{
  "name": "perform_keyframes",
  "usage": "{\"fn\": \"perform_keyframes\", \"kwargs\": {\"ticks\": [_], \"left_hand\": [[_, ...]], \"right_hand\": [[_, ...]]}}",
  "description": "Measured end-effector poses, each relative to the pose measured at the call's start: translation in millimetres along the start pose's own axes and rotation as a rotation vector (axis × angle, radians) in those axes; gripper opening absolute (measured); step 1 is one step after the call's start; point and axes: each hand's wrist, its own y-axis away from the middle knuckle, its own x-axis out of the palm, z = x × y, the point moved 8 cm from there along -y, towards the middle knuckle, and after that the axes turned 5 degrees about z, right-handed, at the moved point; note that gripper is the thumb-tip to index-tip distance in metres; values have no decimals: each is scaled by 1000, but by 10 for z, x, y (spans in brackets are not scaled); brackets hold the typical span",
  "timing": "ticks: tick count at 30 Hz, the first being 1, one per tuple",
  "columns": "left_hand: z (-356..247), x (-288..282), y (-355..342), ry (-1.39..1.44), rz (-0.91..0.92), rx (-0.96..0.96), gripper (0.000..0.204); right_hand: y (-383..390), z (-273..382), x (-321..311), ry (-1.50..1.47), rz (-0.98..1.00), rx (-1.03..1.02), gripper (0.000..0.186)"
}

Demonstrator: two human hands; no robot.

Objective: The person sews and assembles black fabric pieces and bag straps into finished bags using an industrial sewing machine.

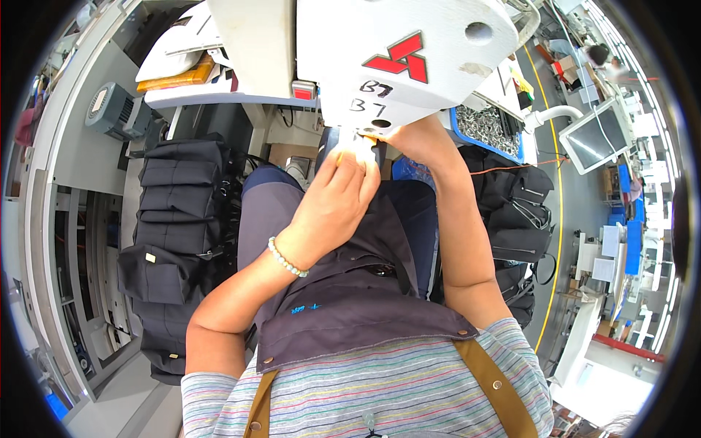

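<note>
Head view: machine partly hides right hand; left fingers overexposed at tips.

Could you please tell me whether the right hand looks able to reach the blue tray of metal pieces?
Probably yes: the blue tray lies beside the right hand, its near side looking unobstructed, though the machine head partly hides that hand.

White machine head — black bags — multicoloured-striped shirt, ochre straps
</note>
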Motion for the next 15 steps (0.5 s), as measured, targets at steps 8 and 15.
{"fn": "perform_keyframes", "kwargs": {"ticks": [8,15], "left_hand": [[-48,31,37,-32,-32,0,42],[69,-44,86,214,-116,-76,39]], "right_hand": [[65,45,118,-166,126,102,29],[56,263,84,-36,-48,-145,31]]}}
